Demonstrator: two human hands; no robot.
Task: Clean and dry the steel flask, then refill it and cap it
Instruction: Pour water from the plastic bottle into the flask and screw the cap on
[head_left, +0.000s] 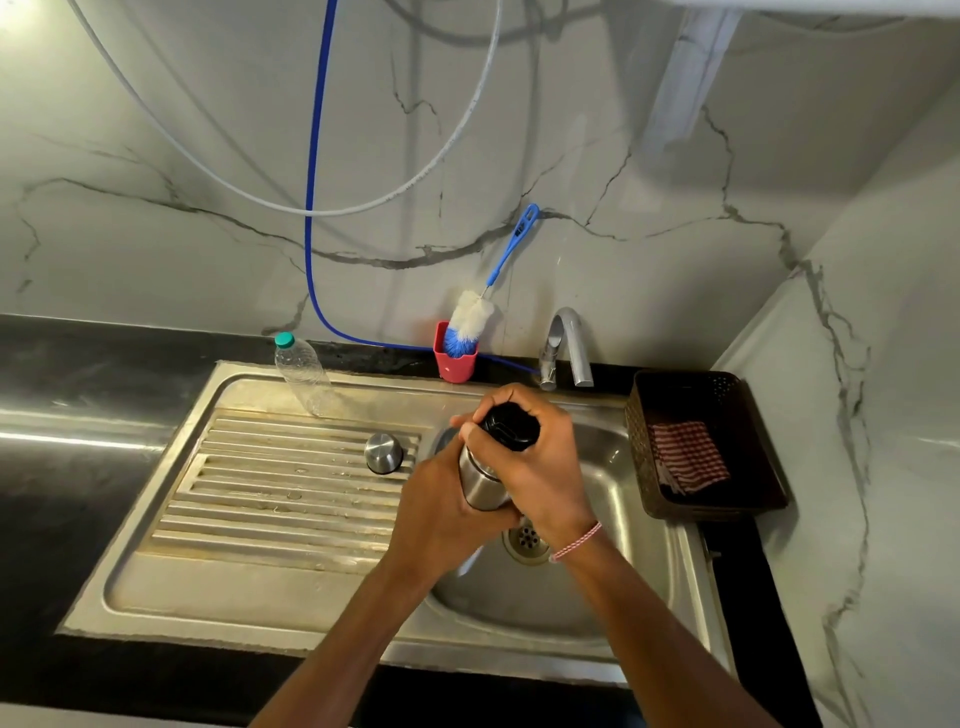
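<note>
**Flask over the basin: slip and spill risks**

Centre of frame, nearest: the left hand (441, 504) wraps the body of the steel flask (480, 480). The right hand (543, 467) is curled over the black stopper (511, 427) at its top. The flask is tilted and held above the sink basin (519, 597), just over the drain (527, 538). Cannot tell whether the stopper is being loosened or tightened.

Risks, as judged:
- Droplets on the drainboard (249, 525) suggest wet surfaces. Smooth steel could twist or slide out of the left grip and drop into the basin.
- A stopper freed at this tilt could spill any contents.
- Left of centre, the steel cup lid (383, 453) sits on the ridges near the left hand and could be knocked.

Right: the striped cloth (688, 454) lies in the basket (641, 457), well apart. Farther back: plastic bottle (301, 371), bottle brush (470, 317), tap (569, 343).
</note>
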